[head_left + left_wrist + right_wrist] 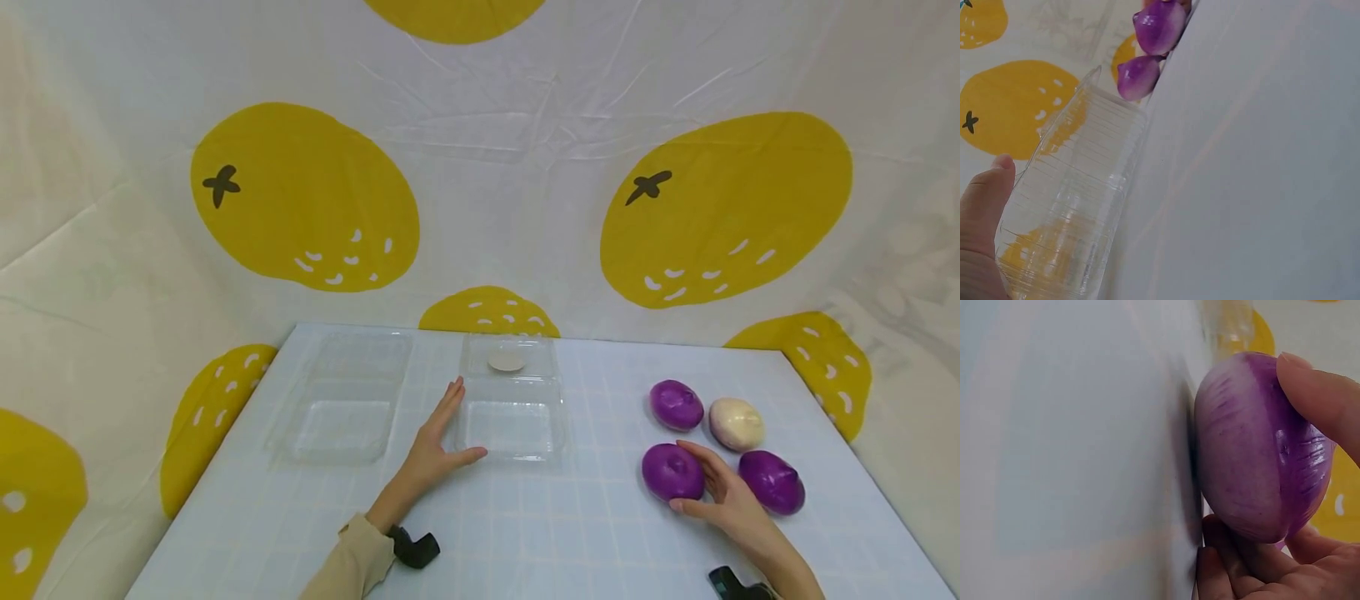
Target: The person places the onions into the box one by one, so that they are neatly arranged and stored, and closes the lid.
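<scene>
My right hand (733, 504) holds a glossy purple onion (672, 472) at the table's right side, thumb on one side and fingers on the other. In the right wrist view, this onion (1241, 456) shows a pale face against the tabletop. Close by are another purple onion (677, 405), a cream-white onion (737, 424) and a darker purple onion (772, 483). My left hand (433, 450) is spread with straight fingers at the left and near edges of an open clear plastic container (510, 429). Whether it touches the container, I cannot tell.
Left of my left hand stands a second clear plastic container (341, 429), its lid folded back. A pale oval (506, 360) shows on the nearer container's raised lid. Behind the checked table (540, 533) hangs a white cloth (510, 208) printed with yellow fruit.
</scene>
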`<state>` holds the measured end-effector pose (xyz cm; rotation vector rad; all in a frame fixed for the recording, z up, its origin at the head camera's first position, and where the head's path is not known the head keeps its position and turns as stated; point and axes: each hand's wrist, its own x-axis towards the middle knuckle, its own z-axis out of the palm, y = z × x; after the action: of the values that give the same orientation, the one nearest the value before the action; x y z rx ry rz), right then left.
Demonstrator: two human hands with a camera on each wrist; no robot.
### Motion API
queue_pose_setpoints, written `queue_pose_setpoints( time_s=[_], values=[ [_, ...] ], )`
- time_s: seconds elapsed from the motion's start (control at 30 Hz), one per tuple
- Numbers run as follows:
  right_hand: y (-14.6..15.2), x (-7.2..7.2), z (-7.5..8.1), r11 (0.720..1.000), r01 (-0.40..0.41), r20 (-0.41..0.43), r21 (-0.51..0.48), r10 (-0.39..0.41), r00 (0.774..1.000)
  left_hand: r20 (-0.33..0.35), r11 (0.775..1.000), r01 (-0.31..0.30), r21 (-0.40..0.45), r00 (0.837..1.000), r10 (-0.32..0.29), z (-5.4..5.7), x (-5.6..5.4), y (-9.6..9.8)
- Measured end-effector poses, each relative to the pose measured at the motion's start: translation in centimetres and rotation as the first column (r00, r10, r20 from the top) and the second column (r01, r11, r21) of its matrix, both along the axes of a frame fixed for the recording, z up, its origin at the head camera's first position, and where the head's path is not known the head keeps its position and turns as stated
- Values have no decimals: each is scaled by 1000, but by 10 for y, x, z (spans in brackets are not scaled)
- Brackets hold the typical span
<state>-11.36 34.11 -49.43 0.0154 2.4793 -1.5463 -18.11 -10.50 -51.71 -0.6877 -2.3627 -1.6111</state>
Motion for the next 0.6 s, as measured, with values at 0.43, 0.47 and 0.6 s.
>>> queue_pose_setpoints(
  time_s=[0.43, 0.47, 0.6],
  values=[
    [-3, -8, 11, 999, -17, 17, -35, 17, 1000, -30, 999, 29, -33, 999, -30, -23, -13, -4],
    [-4, -10, 12, 999, -13, 31, -40, 15, 999, -30, 999, 24, -38, 999, -25, -23, -13, -4],
    [-9, -15, 18, 997, -35, 22, -67, 36, 999, -16, 999, 3, -47, 1000, -4, -20, -12, -3]
  ],
)
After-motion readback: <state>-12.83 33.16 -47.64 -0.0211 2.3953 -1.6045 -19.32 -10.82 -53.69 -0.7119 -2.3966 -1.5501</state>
